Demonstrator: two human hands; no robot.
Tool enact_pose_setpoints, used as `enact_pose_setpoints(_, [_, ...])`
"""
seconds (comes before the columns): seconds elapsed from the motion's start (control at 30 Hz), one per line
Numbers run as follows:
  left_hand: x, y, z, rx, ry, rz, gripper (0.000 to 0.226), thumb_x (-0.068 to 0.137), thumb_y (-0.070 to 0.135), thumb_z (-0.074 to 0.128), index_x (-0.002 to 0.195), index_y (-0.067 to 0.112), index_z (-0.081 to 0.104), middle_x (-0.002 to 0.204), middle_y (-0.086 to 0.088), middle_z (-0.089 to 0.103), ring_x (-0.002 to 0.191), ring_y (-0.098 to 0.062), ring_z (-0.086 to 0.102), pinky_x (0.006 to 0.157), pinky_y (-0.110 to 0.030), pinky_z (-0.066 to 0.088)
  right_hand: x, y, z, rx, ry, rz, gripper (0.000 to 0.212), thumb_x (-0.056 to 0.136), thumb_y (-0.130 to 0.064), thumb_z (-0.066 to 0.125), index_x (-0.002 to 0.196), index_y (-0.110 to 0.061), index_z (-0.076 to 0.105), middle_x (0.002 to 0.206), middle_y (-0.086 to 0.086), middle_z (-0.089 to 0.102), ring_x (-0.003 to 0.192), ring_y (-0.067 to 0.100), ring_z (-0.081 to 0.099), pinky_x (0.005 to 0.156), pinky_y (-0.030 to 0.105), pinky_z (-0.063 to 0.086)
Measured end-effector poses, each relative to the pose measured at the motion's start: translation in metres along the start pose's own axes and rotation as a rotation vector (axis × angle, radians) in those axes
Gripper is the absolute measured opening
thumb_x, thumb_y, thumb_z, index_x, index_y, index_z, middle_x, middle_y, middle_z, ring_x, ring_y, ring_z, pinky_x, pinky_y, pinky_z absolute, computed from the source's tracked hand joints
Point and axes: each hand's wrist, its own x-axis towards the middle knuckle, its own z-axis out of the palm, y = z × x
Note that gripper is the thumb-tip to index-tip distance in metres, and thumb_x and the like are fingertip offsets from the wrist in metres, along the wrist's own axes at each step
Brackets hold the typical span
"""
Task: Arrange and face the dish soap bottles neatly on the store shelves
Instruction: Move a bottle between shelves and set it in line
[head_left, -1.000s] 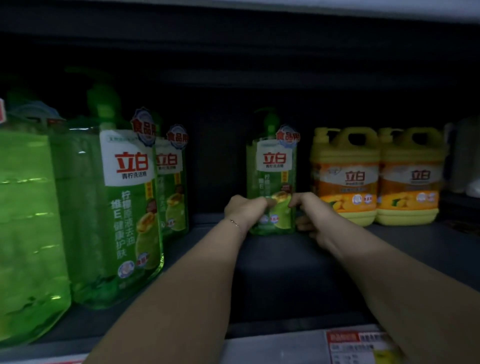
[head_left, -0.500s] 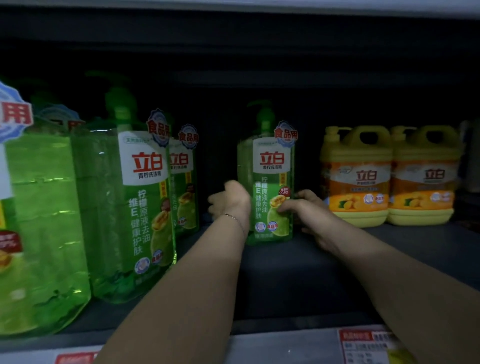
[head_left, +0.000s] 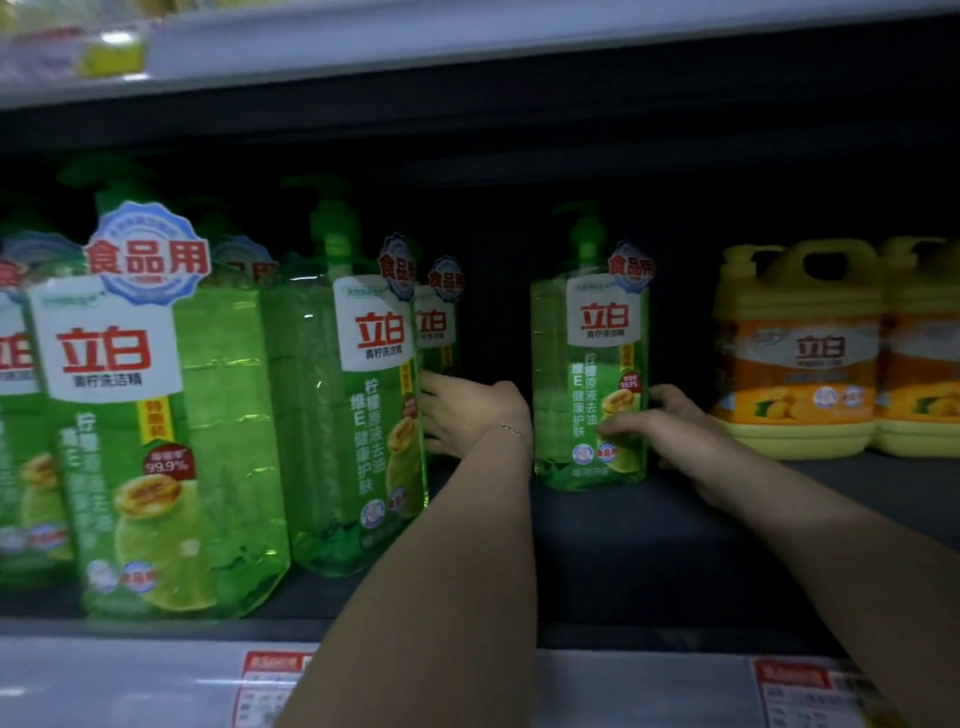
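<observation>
Head view: hands (head_left: 566, 421) flanking bottle (head_left: 589, 374).

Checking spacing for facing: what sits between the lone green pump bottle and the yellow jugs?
Only the right hand, gripping the lone green bottle; otherwise bare dark shelf before the yellow jugs, per the head view.

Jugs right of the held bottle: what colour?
Yellow jugs with orange labels, head view.

Dark shelf (head_left: 649, 540) w/ soap bottles (head_left: 589, 384) (upright)
</observation>
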Motion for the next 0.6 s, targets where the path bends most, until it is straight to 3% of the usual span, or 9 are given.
enact_pose_setpoints(0.13, [0.025, -0.01, 0.003, 0.006, -0.039, -0.014, 0.057, 0.094, 0.012, 0.055, 0.143, 0.001, 0.028, 0.145, -0.018, 0.038, 0.134, -0.031, 0.038, 0.108, -0.039, 0.032, 0.002, 0.003, -0.001, -0.023, -0.026, -0.009, 0.061, 0.076, -0.015, 0.077, 0.125, -0.014, 0.042, 0.089, -0.007, 0.057, 0.077, 0.007, 0.055, 0.057, 0.021, 0.038])
enact_pose_setpoints(0.2, [0.038, -0.017, 0.011, -0.073, -0.12, -0.083, 0.049, 0.096, 0.012, 0.05, 0.141, 0.0, 0.035, 0.143, -0.02, 0.042, 0.131, -0.033, 0.042, 0.107, -0.038, 0.035, 0.006, 0.008, -0.002, -0.023, -0.023, -0.017, 0.062, 0.074, -0.015, 0.078, 0.125, -0.014, 0.042, 0.09, -0.007, 0.057, 0.078, 0.008, 0.055, 0.059, 0.021, 0.039])
enact_pose_setpoints(0.3, [0.044, -0.019, 0.007, -0.15, -0.082, -0.078, 0.041, 0.094, 0.011, 0.053, 0.134, 0.0, 0.048, 0.134, -0.019, 0.054, 0.123, -0.033, 0.052, 0.099, -0.035, 0.042, 0.009, 0.008, 0.0, -0.039, -0.019, -0.042, 0.066, 0.073, -0.016, 0.079, 0.127, -0.012, 0.042, 0.097, -0.002, 0.058, 0.079, 0.011, 0.054, 0.06, 0.02, 0.04])
enact_pose_setpoints(0.37, [0.045, -0.019, 0.008, -0.194, -0.151, -0.065, 0.04, 0.095, 0.013, 0.055, 0.133, 0.002, 0.05, 0.133, -0.013, 0.056, 0.121, -0.031, 0.055, 0.094, -0.032, 0.046, 0.009, 0.007, -0.001, -0.046, -0.03, -0.054, 0.067, 0.074, -0.016, 0.079, 0.128, -0.011, 0.041, 0.098, 0.0, 0.056, 0.078, 0.012, 0.052, 0.06, 0.02, 0.038])
enact_pose_setpoints(0.47, [0.051, -0.017, 0.01, -0.274, -0.25, -0.082, 0.056, 0.083, 0.018, 0.072, 0.132, 0.005, 0.049, 0.131, -0.01, 0.056, 0.118, -0.028, 0.055, 0.101, -0.032, 0.044, 0.01, 0.008, -0.001, -0.051, -0.043, -0.062, 0.066, 0.073, -0.017, 0.08, 0.126, -0.012, 0.04, 0.089, -0.005, 0.053, 0.075, 0.01, 0.051, 0.06, 0.022, 0.038])
enact_pose_setpoints(0.6, [0.071, -0.019, 0.029, -0.132, -0.466, -0.112, 0.057, 0.078, 0.024, 0.075, 0.129, 0.008, 0.055, 0.133, -0.012, 0.056, 0.118, -0.032, 0.056, 0.102, -0.044, 0.047, 0.008, 0.007, -0.001, -0.061, -0.048, -0.06, 0.066, 0.073, -0.018, 0.08, 0.125, -0.013, 0.04, 0.091, -0.006, 0.053, 0.079, 0.011, 0.051, 0.065, 0.026, 0.039])
